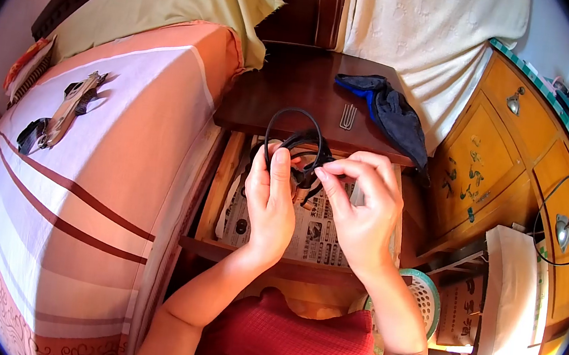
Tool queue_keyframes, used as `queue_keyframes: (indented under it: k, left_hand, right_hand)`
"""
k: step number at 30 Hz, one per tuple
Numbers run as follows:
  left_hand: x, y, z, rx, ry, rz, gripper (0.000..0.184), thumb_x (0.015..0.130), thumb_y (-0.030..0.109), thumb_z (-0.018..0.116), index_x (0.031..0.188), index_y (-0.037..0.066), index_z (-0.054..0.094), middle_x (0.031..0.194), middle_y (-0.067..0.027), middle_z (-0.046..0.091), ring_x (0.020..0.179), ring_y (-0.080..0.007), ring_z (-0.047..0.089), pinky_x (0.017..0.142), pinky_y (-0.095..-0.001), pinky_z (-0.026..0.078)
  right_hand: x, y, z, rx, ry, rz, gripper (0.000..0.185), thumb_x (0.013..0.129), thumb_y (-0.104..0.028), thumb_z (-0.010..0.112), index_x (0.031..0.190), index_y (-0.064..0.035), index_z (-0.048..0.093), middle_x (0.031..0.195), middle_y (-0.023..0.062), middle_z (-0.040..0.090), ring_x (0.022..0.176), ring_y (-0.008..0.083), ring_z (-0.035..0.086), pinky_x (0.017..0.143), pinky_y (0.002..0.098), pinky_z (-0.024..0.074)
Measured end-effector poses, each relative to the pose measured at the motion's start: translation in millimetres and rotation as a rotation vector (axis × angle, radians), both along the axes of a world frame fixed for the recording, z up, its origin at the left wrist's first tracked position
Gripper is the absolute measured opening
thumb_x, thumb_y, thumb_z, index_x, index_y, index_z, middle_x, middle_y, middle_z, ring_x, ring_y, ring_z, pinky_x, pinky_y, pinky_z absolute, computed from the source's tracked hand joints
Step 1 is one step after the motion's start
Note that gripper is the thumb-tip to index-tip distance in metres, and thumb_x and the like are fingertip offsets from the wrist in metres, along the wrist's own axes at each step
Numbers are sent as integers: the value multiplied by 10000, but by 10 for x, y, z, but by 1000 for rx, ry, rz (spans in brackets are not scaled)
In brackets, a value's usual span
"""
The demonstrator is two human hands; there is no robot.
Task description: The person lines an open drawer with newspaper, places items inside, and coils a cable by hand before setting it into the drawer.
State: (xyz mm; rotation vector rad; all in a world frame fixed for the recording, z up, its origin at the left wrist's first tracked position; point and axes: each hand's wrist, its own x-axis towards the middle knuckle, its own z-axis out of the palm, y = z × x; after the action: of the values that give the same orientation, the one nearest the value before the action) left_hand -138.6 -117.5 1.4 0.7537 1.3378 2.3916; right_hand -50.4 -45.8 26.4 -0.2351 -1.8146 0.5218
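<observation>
A coiled black cable [298, 113] is held up above an open drawer [212, 201], one loop standing higher than the rest. My left hand [271, 200] grips the coil's left side between thumb and fingers. At its right side, my right hand [365, 203] pinches part of the cable between thumb and forefinger. Newspaper [317, 233] lines the drawer below. Other items in the drawer are partly hidden behind my hands and the cable.
On the dark nightstand top [281, 73] lie a metal clip-like piece [348, 117] and a dark blue cloth item [399, 113]. A bed [120, 153] stands left with a strapped object [66, 109] on it. Right are a wooden cabinet [494, 158] and a green-rimmed basket [431, 290].
</observation>
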Motion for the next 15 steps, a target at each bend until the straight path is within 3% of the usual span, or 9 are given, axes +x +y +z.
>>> queue_keyframes:
  k: [3,10,15]
  left_hand:
    - [28,41,7,38,90,93,225,977,223,439,984,17,528,843,-11,568,741,-72,504,646,-212,416]
    - [45,55,22,63,279,251,204,977,205,435,972,20,520,825,-10,556,725,-69,494,651,-217,419]
    - [-13,59,-6,47,317,290,208,980,212,430,967,27,524,826,3,547,727,-59,473,668,-213,411]
  right_hand:
    - [-40,-24,-40,58,18,14,186,710,-9,727,888,-20,676,883,85,595,737,197,606,633,292,496]
    - [-33,-110,-95,74,-57,64,245,697,-68,752,913,9,666,977,109,607,776,227,633,657,299,519]
    - [-53,-185,-141,226,-120,21,206,764,-24,667,960,28,629,1034,110,585,794,231,636,676,312,528]
